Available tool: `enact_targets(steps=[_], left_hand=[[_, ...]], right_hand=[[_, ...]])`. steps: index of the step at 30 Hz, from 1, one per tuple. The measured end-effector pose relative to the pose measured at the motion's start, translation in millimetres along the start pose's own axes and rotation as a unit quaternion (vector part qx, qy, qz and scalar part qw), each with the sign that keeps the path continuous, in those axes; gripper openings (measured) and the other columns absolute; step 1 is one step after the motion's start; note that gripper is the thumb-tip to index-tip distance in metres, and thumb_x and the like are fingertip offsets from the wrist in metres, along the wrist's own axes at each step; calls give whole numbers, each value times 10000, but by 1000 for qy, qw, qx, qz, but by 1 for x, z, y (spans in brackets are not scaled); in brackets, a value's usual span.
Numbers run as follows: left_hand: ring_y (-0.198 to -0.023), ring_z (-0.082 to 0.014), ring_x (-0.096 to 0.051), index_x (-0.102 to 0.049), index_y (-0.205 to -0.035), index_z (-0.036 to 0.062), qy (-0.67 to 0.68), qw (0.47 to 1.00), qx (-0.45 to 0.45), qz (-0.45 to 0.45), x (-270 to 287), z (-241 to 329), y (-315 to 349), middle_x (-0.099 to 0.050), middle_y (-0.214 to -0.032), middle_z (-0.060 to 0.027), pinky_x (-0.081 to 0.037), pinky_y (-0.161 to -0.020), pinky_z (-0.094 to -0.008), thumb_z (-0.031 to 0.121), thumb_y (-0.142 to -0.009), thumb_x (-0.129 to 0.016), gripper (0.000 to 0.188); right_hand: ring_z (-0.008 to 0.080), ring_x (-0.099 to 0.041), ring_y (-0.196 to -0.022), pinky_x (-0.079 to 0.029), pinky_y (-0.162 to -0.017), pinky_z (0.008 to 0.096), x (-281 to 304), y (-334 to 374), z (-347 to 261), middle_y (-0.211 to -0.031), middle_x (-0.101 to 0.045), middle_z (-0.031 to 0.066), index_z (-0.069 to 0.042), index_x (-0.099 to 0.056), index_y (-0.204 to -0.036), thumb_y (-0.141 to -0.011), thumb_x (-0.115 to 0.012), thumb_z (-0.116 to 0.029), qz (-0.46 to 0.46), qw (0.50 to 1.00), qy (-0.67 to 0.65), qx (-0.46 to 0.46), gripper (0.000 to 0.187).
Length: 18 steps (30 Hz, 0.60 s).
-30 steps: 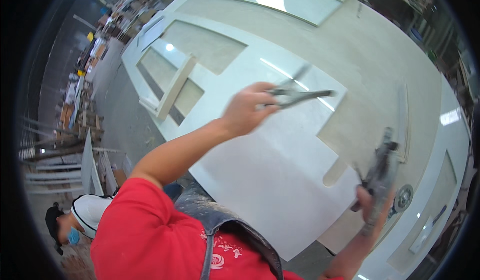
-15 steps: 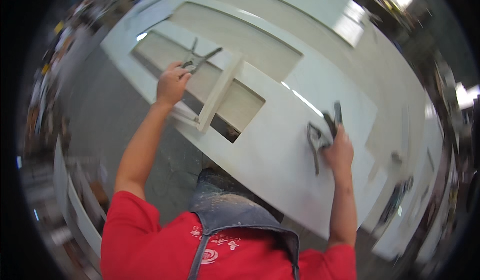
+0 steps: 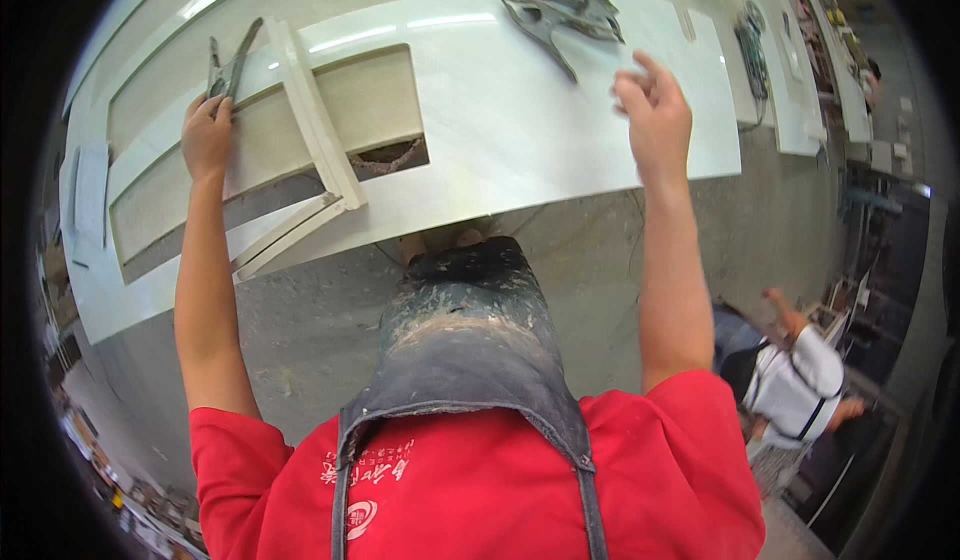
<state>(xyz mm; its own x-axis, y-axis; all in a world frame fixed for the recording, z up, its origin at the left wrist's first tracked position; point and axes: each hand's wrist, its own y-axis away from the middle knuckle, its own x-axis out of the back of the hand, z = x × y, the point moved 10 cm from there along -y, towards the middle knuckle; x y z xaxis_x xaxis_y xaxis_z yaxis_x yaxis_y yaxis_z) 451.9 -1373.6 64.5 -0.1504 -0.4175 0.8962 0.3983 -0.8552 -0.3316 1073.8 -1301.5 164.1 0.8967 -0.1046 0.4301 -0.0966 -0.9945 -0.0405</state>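
Note:
A large, glossy white slab (image 3: 500, 150) with rectangular cut-outs lies before me. My left hand (image 3: 207, 140) is closed around the jaw end of a dark metal spring clamp (image 3: 238, 60), its handles pointing away from me. Just right of that clamp, a long pale strip (image 3: 318, 125) crosses the cut-outs and meets a shorter strip (image 3: 290, 235) near the front edge. My right hand (image 3: 655, 120) is open and empty above the slab's right part, fingers partly stretched. Beyond its fingertips, more spring clamps (image 3: 565, 15) rest bunched together on the slab, apart from the hand.
A corded green-and-black power tool (image 3: 752, 60) lies on another pale surface at the right. Behind it stand further slabs (image 3: 785, 80). On the floor side at lower right, a person in a white top (image 3: 795, 385) works nearby. Flat pieces (image 3: 90, 190) sit at the slab's left end.
My right hand has let go of the spring clamp it held, which now lies on the slab. The left hand still holds its clamp. The whole view has turned and shifted.

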Motion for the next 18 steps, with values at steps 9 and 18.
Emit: enact_targets(steps=[9, 18], left_hand=[[-1077, -280, -673, -629, -1365, 25, 19, 999, -10, -29, 67, -13, 55, -655, -1317, -167, -531, -937, -386, 291, -967, -677, 481], [-1054, -282, -689, -623, -1338, -49, -21, 990, 128, -56, 151, -127, 205, -671, -1266, -208, -534, -927, -384, 235, -970, -653, 466]], right_hand=[[144, -629, -687, -539, -603, 287, -117, 270, 133, -878, -686, 115, -52, -114, -1642, -956, -546, 36, -77, 783, -453, -419, 815], [168, -627, -786, -540, -722, 332, -173, 263, 86, -1013, -627, 102, -218, 90, -1656, -948, -513, 26, -152, 663, -644, -350, 962]])
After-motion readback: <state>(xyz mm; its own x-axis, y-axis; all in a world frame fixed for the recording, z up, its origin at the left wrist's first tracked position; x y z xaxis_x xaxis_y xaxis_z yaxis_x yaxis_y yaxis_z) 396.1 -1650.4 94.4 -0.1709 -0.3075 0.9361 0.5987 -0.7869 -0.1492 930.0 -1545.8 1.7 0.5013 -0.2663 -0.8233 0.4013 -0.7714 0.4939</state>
